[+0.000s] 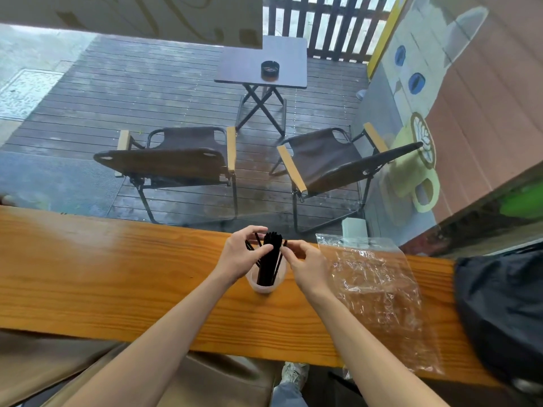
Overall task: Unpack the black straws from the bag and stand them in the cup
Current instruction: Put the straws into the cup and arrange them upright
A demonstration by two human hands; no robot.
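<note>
A translucent cup [266, 284] stands on the wooden tabletop [117, 274], about midway between its far edge and its near edge. A bundle of black straws [269, 259] stands upright inside the cup, and a few single straws lean out to the sides. The left hand [239, 254] is on the left side of the bundle; its thumb and fingers [252, 230] are curled around the upper part of the straws, the thumb pressing on the front of the bundle. The right hand [305, 265] is just to the right of the bundle. Its fingers are pressed together in a pinch at the top end of one straw that leans to the right. The straw tops rise a little above both hands. The clear plastic bag [379, 289] lies flat and wrinkled on the tabletop, to the right of the right hand, reaching from the far edge to the near edge. A black cloth item [505, 312] covers the right end of the tabletop.
</note>
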